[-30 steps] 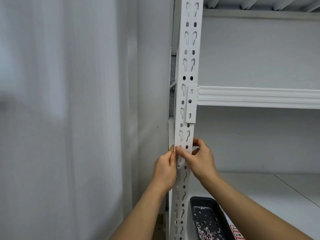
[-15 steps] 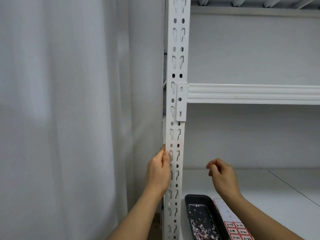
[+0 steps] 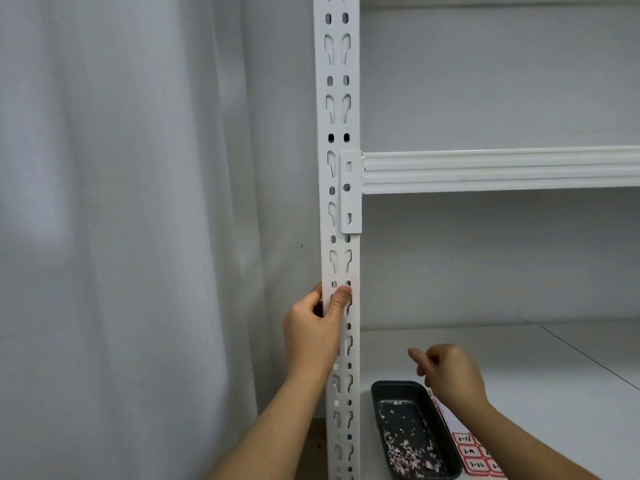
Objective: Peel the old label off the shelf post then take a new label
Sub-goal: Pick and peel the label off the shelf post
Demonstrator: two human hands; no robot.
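The white slotted shelf post (image 3: 337, 133) runs up the middle of the view. My left hand (image 3: 311, 334) grips it at about mid height, thumb pressed on its front face and fingers round its left edge. No label shows on the post above the thumb. My right hand (image 3: 450, 372) hovers to the right of the post, above the black tray (image 3: 377, 393), fingers curled with thumb and forefinger tips close together; whether a scrap sits between them is not visible. A sheet of red-bordered new labels (image 3: 471, 452) lies beside the tray, under my right forearm.
The tray holds several small paper scraps and sits on the white shelf board (image 3: 554, 375). A white shelf beam (image 3: 502, 169) hooks into the post above. A pale curtain (image 3: 121, 237) hangs to the left of the post.
My right hand left the post and dropped to the right, over the tray. My left hand stays on the post, its thumb now across the front face.
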